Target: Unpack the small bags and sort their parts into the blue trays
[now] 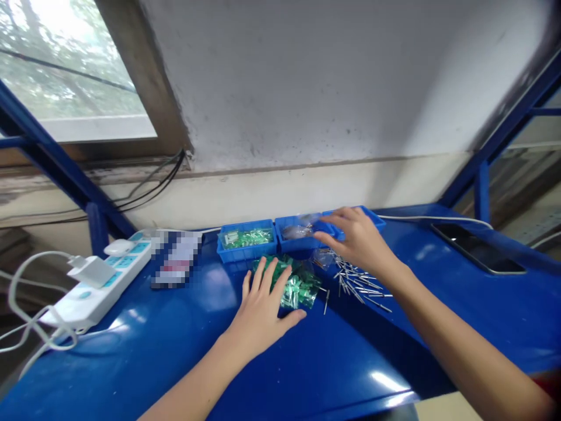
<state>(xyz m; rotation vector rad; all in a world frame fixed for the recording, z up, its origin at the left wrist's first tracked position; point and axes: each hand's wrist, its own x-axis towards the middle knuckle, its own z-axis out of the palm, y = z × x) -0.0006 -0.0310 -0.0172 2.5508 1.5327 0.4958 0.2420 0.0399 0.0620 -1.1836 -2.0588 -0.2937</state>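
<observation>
My left hand [265,304] is open, palm down, fingers spread at the near left side of a clear bag of green plastic parts [300,289]. Some of the bag's edge lies under its fingers. My right hand [362,240] is over the blue bins, thumb and forefinger apart beside the middle bin [284,221]. Clear plastic bags [298,231] lie in that bin, close to those fingertips; whether they touch is unclear. Thin metal rods [357,283] are scattered below my right hand, with a single rod [326,302] by the green parts.
The left bin [245,255] holds bagged green parts; the right bin [372,216] is partly hidden by my hand. A power strip [92,298] with a charger and loose cables lies left, beside a blurred packet [177,260]. A phone [477,248] lies at right.
</observation>
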